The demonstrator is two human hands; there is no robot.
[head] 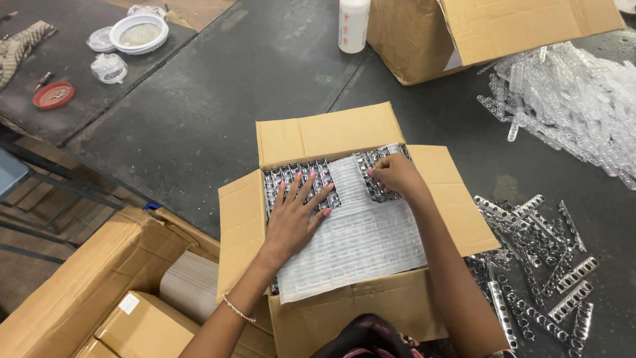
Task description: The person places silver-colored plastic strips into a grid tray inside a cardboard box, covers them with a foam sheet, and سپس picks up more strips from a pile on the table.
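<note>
Packing step, it seems: in the open box on the bench, the left hand lies flat, fingers spread, on the sheet covering chrome strips; the right hand pinches its edge. Next calls for smoothing it level.

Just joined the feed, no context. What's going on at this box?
A person works over an open cardboard box packed with rows of shiny metal strips. The left hand lies flat, fingers spread, on the strips and on the edge of a clear bubble sheet that covers most of the layer. The right hand pinches the sheet's top edge. More loose metal strips lie heaped on the table to the right.
</note>
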